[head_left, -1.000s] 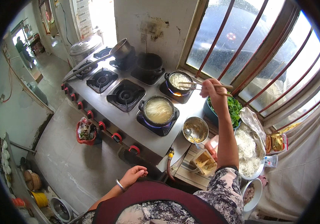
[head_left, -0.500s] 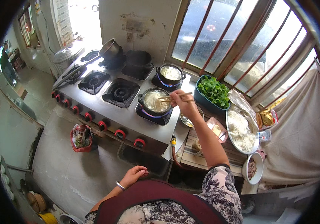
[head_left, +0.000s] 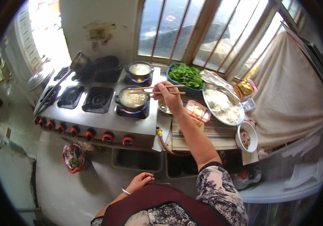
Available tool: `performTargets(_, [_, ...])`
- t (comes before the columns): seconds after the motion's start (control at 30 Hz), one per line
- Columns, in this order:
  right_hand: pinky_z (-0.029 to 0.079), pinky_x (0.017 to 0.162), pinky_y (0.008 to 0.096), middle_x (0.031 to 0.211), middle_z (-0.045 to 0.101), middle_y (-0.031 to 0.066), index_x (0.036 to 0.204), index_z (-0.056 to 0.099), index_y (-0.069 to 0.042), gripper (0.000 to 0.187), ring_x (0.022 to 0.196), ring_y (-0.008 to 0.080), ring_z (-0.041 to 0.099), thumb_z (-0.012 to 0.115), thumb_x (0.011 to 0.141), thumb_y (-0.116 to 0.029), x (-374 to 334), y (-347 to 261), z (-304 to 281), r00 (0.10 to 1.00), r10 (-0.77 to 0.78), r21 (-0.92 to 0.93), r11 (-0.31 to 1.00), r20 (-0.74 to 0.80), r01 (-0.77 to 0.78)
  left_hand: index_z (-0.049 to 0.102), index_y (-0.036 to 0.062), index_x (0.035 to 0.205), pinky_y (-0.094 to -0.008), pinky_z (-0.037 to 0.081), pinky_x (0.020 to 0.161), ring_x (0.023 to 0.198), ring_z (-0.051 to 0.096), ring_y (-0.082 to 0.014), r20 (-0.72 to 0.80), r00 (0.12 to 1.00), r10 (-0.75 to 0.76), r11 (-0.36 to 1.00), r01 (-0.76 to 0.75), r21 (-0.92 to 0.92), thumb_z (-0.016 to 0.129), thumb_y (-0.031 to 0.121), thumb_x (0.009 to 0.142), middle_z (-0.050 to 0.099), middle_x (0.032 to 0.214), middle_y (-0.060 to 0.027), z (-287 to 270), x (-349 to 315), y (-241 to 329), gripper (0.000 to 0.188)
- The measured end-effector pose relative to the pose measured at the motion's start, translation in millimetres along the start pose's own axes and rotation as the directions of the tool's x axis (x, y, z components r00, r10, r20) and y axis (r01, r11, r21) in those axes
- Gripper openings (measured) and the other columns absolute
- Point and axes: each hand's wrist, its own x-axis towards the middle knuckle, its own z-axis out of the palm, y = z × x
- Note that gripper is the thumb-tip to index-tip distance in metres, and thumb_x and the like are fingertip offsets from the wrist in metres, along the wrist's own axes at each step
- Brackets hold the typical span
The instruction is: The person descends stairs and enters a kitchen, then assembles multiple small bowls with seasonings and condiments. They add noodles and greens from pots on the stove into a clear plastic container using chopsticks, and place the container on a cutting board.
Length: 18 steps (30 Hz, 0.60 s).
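Observation:
In my right hand (head_left: 168, 95) is a pair of long wooden chopsticks (head_left: 142, 92), held nearly level. Their tips reach over the far side of a small black pot (head_left: 132, 101), which holds pale noodles in bubbling liquid above a blue flame. Behind it, a second small black pot (head_left: 139, 69) with whitish, frothy contents stands on another lit burner. Low in front of my body, by the maroon apron (head_left: 161, 194), my left hand (head_left: 140, 182) is loosely curled with nothing visible in it, apart from the stove.
The steel stove (head_left: 93, 126) has several unlit burners and a long-handled saucepan (head_left: 80, 62). To the right are a blue tub of green leaves (head_left: 186, 76), a tray of white noodles (head_left: 223, 105), a pink container (head_left: 198, 111) and a white bowl of meat (head_left: 246, 138). A red bin (head_left: 73, 160) stands below.
The chopsticks have risen from the noodles in the near pot and now lie more level above it. My view has shifted to the right. My left hand stays low by the apron.

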Motion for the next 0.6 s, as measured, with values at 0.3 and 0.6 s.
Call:
performTargets(0.3, [0.049, 0.058, 0.0223, 0.08, 0.06, 0.0063, 0.097, 0.056, -0.002, 0.017, 0.066, 0.0114, 0.06, 0.049, 0.092, -0.017, -76, -16, -191, 0.885, -0.352, -0.503, 0.849, -0.305, 0.165, 0.051, -0.0007, 0.112, -0.0275, 0.046, 0.084, 0.094, 0.057, -0.015, 0.118, 0.992, -0.048, 0.997, 0.04, 0.073, 0.048, 0.012, 0.093, 0.059, 0.104, -0.0102, 39, 31, 3, 0.023])
performTargets(0.6, [0.043, 0.063, 0.0403, 0.074, 0.056, 0.0203, 0.08, 0.055, 0.0, 0.023, 0.07, 0.0359, 0.055, 0.048, 0.086, -0.022, -148, 30, -410, 0.839, -0.362, -0.844, 0.501, -0.406, -0.192, 0.051, -0.0012, 0.112, -0.0281, 0.047, 0.084, 0.094, 0.058, -0.0162, 0.191, 0.963, -0.189, 0.979, 0.169, 0.116, 0.05, 0.011, 0.092, 0.06, 0.103, -0.0115, 142, 122, -23, 0.023])
